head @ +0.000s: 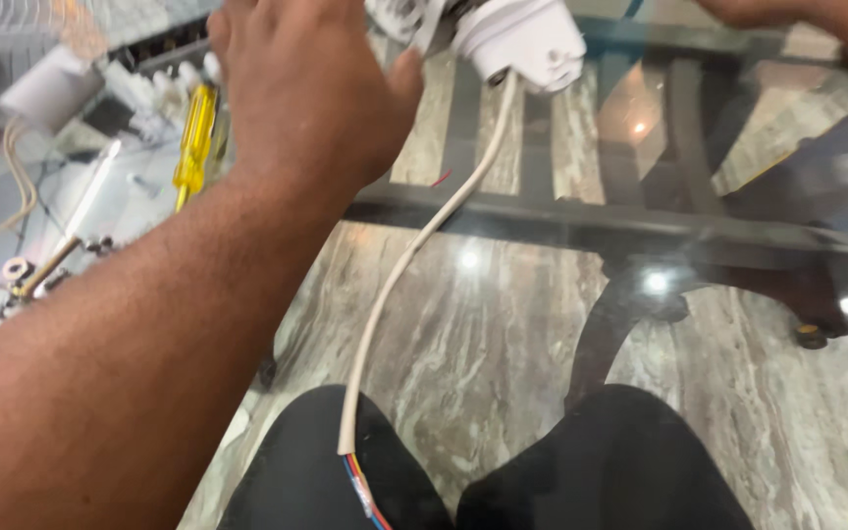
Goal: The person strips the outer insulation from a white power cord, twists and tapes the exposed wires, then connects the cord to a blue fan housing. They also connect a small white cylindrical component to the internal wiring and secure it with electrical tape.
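My left hand point(311, 93) grips the white plug point(522, 39), top cropped; right hand point(817, 25) mostly cut off, grip unclear; its cord point(414, 255) trails toward my knees.

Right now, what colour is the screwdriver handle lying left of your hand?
Translucent yellow; the screwdriver shows best in the head view, beside the left hand.

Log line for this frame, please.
left hand: on white plug housing | right hand: mostly out of frame | white cable: hangs to lap | yellow screwdriver: on glass table
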